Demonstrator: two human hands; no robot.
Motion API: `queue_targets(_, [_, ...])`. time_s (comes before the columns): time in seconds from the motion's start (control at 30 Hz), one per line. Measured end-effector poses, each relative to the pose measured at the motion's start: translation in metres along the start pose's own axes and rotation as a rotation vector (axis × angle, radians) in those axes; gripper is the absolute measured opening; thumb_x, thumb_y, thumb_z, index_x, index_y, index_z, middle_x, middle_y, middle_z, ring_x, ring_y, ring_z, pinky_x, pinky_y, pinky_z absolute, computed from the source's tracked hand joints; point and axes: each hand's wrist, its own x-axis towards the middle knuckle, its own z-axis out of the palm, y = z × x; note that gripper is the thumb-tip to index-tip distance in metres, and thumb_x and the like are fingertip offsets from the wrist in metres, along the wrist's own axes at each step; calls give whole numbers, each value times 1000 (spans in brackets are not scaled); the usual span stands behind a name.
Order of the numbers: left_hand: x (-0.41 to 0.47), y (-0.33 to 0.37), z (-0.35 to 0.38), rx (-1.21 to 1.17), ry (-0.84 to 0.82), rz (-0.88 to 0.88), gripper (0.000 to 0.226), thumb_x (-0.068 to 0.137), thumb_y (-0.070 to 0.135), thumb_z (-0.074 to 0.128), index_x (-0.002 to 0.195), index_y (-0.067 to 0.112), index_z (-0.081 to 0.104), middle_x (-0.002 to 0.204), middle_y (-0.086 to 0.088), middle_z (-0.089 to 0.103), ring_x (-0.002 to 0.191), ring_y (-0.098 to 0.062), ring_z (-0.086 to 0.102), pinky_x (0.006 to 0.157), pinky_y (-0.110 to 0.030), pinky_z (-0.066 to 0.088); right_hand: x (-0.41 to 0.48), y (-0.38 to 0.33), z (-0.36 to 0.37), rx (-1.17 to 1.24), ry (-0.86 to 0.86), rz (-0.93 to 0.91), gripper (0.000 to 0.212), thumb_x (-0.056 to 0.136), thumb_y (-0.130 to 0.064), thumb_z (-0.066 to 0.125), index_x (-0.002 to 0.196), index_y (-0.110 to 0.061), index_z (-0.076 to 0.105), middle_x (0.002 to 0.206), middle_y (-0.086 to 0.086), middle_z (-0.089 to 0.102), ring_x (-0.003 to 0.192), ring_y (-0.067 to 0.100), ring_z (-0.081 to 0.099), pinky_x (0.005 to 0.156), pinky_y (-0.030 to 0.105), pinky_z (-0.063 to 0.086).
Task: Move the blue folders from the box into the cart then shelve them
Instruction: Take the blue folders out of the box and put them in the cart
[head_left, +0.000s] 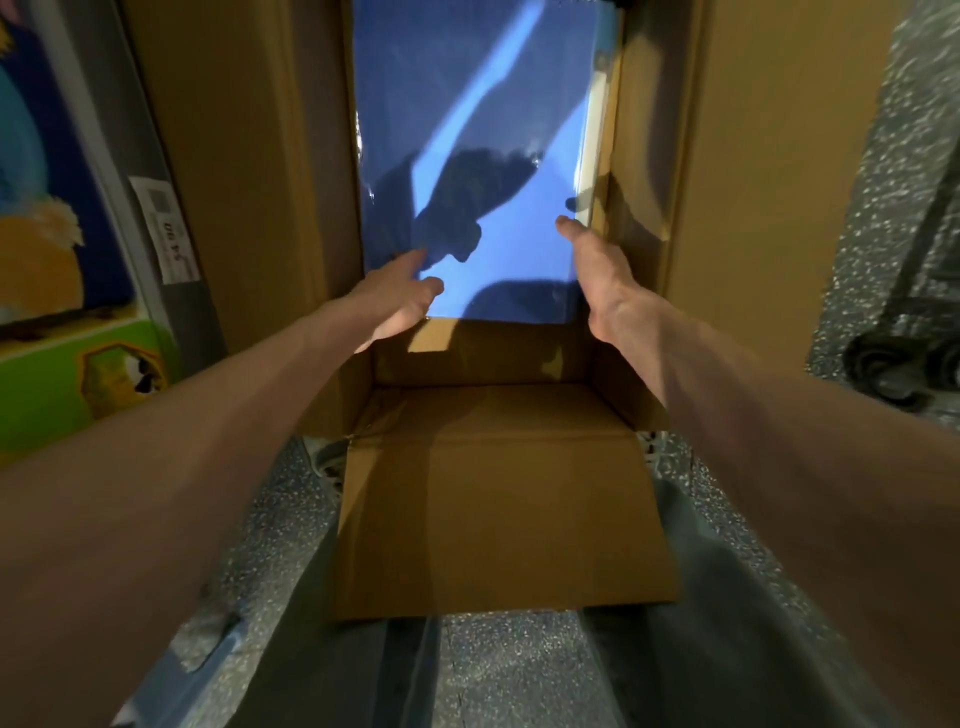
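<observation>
folders (483, 104): blue | box (498, 509): brown | floor (519, 670): grey, white-speckled | poster (47, 260): blue, orange, green

Box (644, 156) open on top, flaps spread outward, bare gap at its near end free for entry, blue folders (467, 104) filling its far end almost wall to wall, cart wheel (883, 364) right of it, colourful packages (52, 208) close on its left.

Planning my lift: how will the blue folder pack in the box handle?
Probably slippery: the blue folders show glossy glare, like plastic wrap. Likely sags if lifted by one end, being broad and flat. It spans the box wall to wall, so may drag.
</observation>
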Motion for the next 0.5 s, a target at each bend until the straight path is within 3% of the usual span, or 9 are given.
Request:
queue_targets(0.13, [0,4,-3,50,-74,13,61,106,35,44,160,34,15,166,5,22,149,-23,29,121,-43,29,-9,-2,-5,28,-110,-21,74,86,-56,66,146,-16,47,144,-3,53,134,19,48,109,30,34])
queue_targets(0.2, [-1,6,-6,54,-64,7,61,106,37,44,159,37,14,167,4,18,150,-25,28,120,-43,30,-12,2,-1,45,-121,-47,78,74,-55,78,136,-14,56,129,-2,65,116,16,61,93,22,46])
queue_targets(0.27, [-7,7,-6,18,-53,-4,61,106,36,46,159,35,16,167,2,19,150,-26,29,120,-43,32,-17,6,-1,51,-109,-100,57,82,-39,79,130,-13,60,116,-2,68,97,11,65,70,11,49])
queue_targets(0.3, [-10,8,-6,-21,-39,-15,60,105,35,47,159,32,20,165,0,24,148,-26,32,119,-43,33,-21,8,-3,43,-108,-126,48,86,-31,77,128,-13,60,113,-2,69,91,9,65,65,9,49])
queue_targets(0.4, [-39,17,-4,-63,61,-43,53,106,36,45,157,26,32,156,-4,40,137,-26,46,113,-43,41,-46,8,-13,66,-173,-176,38,89,-18,74,125,-11,61,106,-2,71,82,4,68,67,15,55])
queue_targets(0.5, [-82,48,-2,-118,114,-33,50,105,41,44,152,23,41,139,-4,55,120,-21,56,104,-39,48,-88,-6,-23,56,-195,-270,33,88,-14,74,119,-9,63,104,1,73,87,11,70,70,22,56])
